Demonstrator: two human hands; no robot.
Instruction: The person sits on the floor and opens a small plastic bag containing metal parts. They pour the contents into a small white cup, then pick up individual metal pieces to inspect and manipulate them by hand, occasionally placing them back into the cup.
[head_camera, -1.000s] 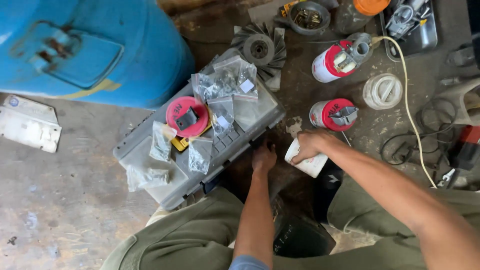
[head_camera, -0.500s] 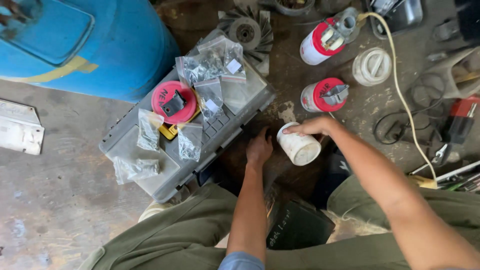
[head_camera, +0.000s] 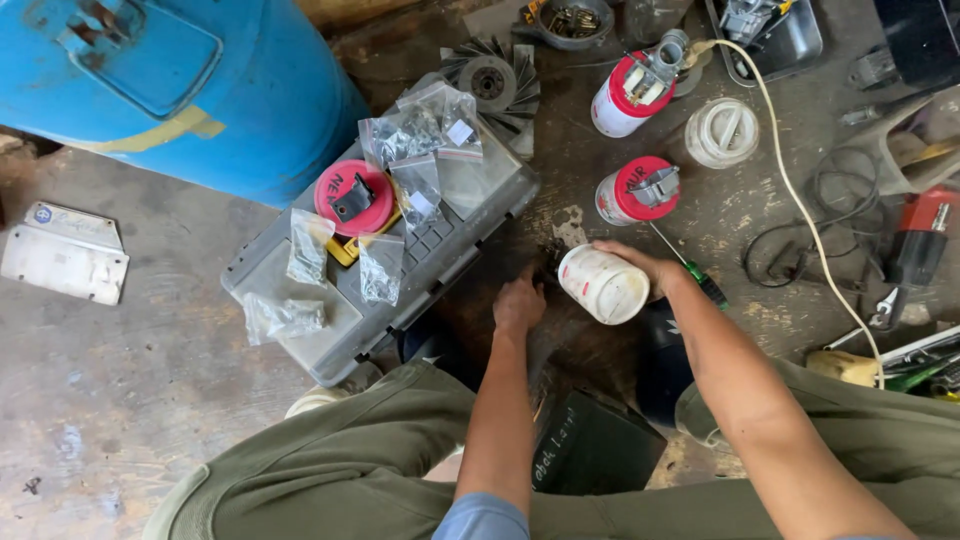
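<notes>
Head view shows the right hand (head_camera: 640, 268) wrapped around one white jar (head_camera: 603, 285) tilted above the dirty floor (head_camera: 120, 400), the left hand (head_camera: 519, 302) flat beside it, near two red-lidded jars (head_camera: 636, 190) and five plastic bags (head_camera: 380, 268).

Soft, even daylight (slight blur)

clear parts bags (head_camera: 418, 135) atop grey case (head_camera: 470, 215)

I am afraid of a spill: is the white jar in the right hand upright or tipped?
Tipped. The white jar lies nearly on its side in the right hand, one round end facing the camera.
</notes>
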